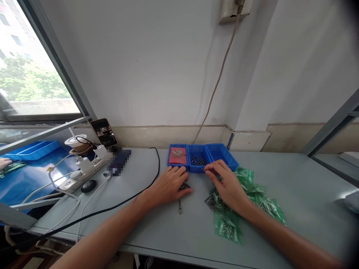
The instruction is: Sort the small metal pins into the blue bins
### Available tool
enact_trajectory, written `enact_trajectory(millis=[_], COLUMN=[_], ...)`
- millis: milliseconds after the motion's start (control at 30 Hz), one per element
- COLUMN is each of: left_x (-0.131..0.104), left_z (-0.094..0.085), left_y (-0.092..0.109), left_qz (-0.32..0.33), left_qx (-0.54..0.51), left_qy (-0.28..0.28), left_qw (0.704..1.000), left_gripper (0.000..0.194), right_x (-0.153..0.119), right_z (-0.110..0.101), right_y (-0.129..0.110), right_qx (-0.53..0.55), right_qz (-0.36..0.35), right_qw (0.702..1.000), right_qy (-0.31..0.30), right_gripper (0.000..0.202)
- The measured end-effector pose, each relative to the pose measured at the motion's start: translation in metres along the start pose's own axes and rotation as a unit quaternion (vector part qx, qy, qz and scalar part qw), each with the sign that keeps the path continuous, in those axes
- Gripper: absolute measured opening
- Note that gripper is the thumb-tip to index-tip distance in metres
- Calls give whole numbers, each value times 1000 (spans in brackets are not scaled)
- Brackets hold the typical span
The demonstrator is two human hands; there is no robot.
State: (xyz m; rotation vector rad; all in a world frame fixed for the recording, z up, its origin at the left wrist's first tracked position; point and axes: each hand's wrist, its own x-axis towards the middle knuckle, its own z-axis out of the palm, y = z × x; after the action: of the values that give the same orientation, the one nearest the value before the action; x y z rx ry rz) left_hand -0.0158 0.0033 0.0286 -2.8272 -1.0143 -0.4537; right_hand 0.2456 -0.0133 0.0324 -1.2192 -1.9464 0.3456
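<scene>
The right hand (226,186) pinches a small piece (203,169) between thumb and forefinger, just by the middle bin's (197,147) near right corner. The left hand (169,185) is palm down, thumb apart from bent fingers, with dark pins (184,185) showing in the gap; whether it grips them I cannot tell. One single pin (180,207) lies between that hand and the near edge of the table (303,209). More pins lie in the middle bin; the left bin (177,145) holds a pink card (175,159). The right hand overlaps the right bin's (222,151) near edge, its forearm crossing green bags (228,228). A black cable (119,205) runs toward the table's near left corner.
</scene>
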Motion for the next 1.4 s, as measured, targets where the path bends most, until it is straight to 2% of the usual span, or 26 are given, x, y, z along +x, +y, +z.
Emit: enact_trajectory(millis=[267, 467, 733, 967, 1200, 1400], left_x=[-1, -2, 0, 0, 1, 2], left_z=[-12, -12, -6, 6, -3, -6], left_y=[6, 10, 3, -3, 3, 4], left_qz=[7, -11, -25, -86, -136, -128], left_qx=[-32, -59, -23, 51, 48, 43], left_qy=[1, 9, 17, -46, -80, -83], left_qw=[999, 998, 999, 994, 986, 987], left_gripper=[31, 33, 35, 44, 47, 47], right_x=[0, 0, 2, 4, 3, 2], right_z=[1, 0, 4, 5, 5, 6], right_y=[0, 0, 2, 7, 7, 9], right_qx=[19, 93, 176, 225, 229, 229], right_qz=[1, 2, 80, 119, 119, 116], right_qw=[1000, 996, 981, 967, 966, 966], right_qy=[10, 12, 5, -11, -12, -15], right_gripper=[20, 21, 22, 31, 32, 31])
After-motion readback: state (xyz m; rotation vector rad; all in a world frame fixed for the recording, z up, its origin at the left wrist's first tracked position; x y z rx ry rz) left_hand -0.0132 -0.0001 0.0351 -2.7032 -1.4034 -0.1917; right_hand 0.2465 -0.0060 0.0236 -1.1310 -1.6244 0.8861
